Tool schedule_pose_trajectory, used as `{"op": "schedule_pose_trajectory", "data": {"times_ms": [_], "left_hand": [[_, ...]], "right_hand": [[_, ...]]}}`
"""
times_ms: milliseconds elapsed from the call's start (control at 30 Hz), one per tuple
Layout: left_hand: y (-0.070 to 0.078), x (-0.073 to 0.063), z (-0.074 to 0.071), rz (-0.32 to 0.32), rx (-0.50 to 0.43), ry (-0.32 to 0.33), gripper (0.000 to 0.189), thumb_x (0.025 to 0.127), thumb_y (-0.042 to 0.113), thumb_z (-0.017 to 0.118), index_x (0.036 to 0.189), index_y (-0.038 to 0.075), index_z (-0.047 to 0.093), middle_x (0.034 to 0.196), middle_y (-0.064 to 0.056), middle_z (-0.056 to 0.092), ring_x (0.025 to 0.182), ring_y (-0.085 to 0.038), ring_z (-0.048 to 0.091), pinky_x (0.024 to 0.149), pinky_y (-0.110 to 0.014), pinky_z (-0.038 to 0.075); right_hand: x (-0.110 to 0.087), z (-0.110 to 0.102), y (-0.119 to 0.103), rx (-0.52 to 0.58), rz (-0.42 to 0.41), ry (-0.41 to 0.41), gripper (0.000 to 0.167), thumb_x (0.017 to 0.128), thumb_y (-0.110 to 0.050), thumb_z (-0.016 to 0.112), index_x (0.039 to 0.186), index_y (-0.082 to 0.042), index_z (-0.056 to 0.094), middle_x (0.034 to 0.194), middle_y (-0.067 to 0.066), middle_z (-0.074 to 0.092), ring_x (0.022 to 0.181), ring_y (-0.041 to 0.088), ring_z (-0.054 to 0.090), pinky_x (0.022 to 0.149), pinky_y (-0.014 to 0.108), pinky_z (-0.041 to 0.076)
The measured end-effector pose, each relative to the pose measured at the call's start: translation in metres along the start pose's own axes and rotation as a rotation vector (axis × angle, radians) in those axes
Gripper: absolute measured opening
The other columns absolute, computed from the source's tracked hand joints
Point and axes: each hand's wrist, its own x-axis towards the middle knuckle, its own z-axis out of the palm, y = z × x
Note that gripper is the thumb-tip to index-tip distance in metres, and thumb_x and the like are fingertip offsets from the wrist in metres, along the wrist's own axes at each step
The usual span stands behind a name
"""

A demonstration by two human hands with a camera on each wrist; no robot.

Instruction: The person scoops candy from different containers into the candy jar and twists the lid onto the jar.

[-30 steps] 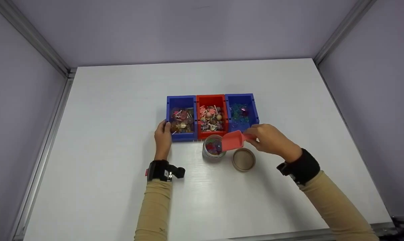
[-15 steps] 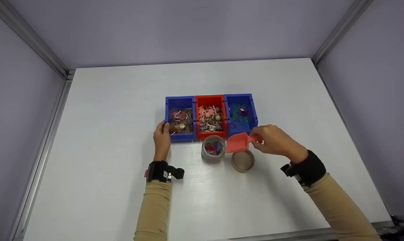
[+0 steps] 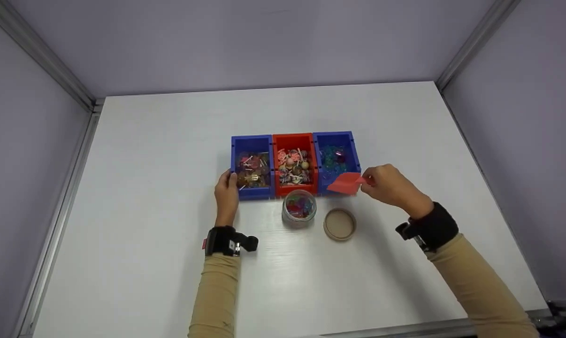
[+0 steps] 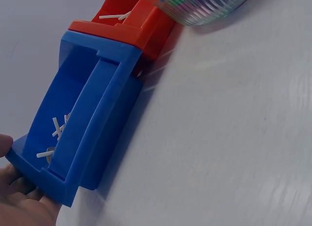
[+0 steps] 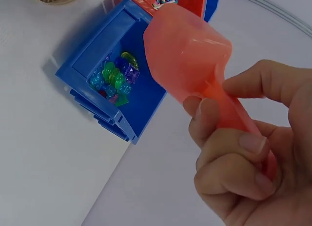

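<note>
My right hand [image 3: 390,187] grips the handle of a pinkish-red plastic scoop [image 3: 345,183], fingers curled round it in the right wrist view. The scoop hangs over the front of the right blue bin [image 3: 334,137], which holds blue, green and purple clear pieces [image 5: 114,78]. My left hand [image 3: 226,199] holds the outer side of the left blue bin [image 4: 105,106], thumb at the rim and fingers against the outside. Wrapped lollipops [image 3: 254,168] lie in that bin. Between the two stands a red bin [image 3: 294,137] of lollipops and round sweets.
A glass jar [image 3: 288,218] with colourful pieces inside stands upright in front of the red bin. Right of it lies a round tan lid [image 3: 340,224]. The white table [image 3: 170,141] is bounded by grey-lilac panels [image 3: 283,47] at the back and sides.
My right hand has drawn the scoop away from the jar, first rightward, then up and back over the right blue bin's front. The left hand keeps its hold on the left bin.
</note>
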Motion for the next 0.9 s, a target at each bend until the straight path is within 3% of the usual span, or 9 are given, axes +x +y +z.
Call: {"op": "schedule_pose_trajectory", "data": {"times_ms": [267, 433, 533, 633, 767, 900], "left_hand": [[0.0, 0.001, -0.002, 0.015, 0.006, 0.012, 0.043, 0.104, 0.019, 0.041, 0.139, -0.006, 0.044, 0.144, -0.025, 0.048, 0.139, -0.035, 0.042, 0.118, -0.043, 0.034], [-0.001, 0.001, -0.001, 0.021, 0.007, 0.015, 0.043, 0.104, 0.019, 0.042, 0.139, -0.006, 0.045, 0.144, -0.025, 0.048, 0.138, -0.036, 0.043, 0.118, -0.044, 0.035], [-0.001, 0.001, -0.001, 0.023, 0.01, 0.012, 0.044, 0.104, 0.02, 0.041, 0.139, -0.006, 0.045, 0.144, -0.026, 0.048, 0.139, -0.036, 0.042, 0.118, -0.045, 0.035], [-0.001, 0.001, 0.0, 0.025, 0.011, 0.011, 0.044, 0.104, 0.02, 0.041, 0.139, -0.006, 0.045, 0.144, -0.026, 0.048, 0.139, -0.037, 0.042, 0.118, -0.045, 0.035], [0.0, 0.0, -0.001, 0.025, 0.015, 0.017, 0.044, 0.103, 0.019, 0.042, 0.139, -0.007, 0.044, 0.144, -0.026, 0.047, 0.139, -0.037, 0.042, 0.118, -0.045, 0.034], [0.0, 0.0, -0.001, 0.021, 0.014, 0.022, 0.044, 0.103, 0.018, 0.043, 0.139, -0.007, 0.044, 0.144, -0.026, 0.047, 0.14, -0.037, 0.041, 0.119, -0.043, 0.034]], "right_hand": [[0.018, 0.004, 0.002, 0.002, 0.03, 0.058, 0.019, 0.083, -0.007, 0.062, 0.075, 0.01, 0.064, 0.058, 0.006, 0.047, 0.054, 0.014, 0.035, 0.05, 0.024, 0.027], [0.032, 0.005, 0.004, 0.026, 0.102, 0.073, 0.022, 0.08, -0.009, 0.065, 0.07, 0.01, 0.066, 0.055, 0.005, 0.054, 0.051, 0.011, 0.036, 0.046, 0.021, 0.028], [0.04, 0.005, 0.004, 0.045, 0.167, 0.049, 0.027, 0.079, -0.012, 0.066, 0.057, 0.003, 0.063, 0.049, -0.001, 0.049, 0.048, 0.008, 0.033, 0.043, 0.02, 0.025], [0.047, 0.005, 0.004, 0.054, 0.237, 0.008, 0.042, 0.08, -0.017, 0.068, 0.044, -0.009, 0.048, 0.044, -0.009, 0.034, 0.046, 0.007, 0.026, 0.042, 0.021, 0.02], [0.055, 0.006, 0.001, 0.035, 0.315, -0.037, 0.046, 0.081, -0.022, 0.068, 0.046, -0.015, 0.039, 0.049, -0.007, 0.033, 0.052, 0.011, 0.03, 0.044, 0.022, 0.024], [0.063, 0.008, -0.003, 0.013, 0.385, -0.078, 0.033, 0.08, -0.025, 0.067, 0.061, -0.005, 0.051, 0.066, 0.003, 0.045, 0.063, 0.017, 0.039, 0.05, 0.026, 0.033]]}}
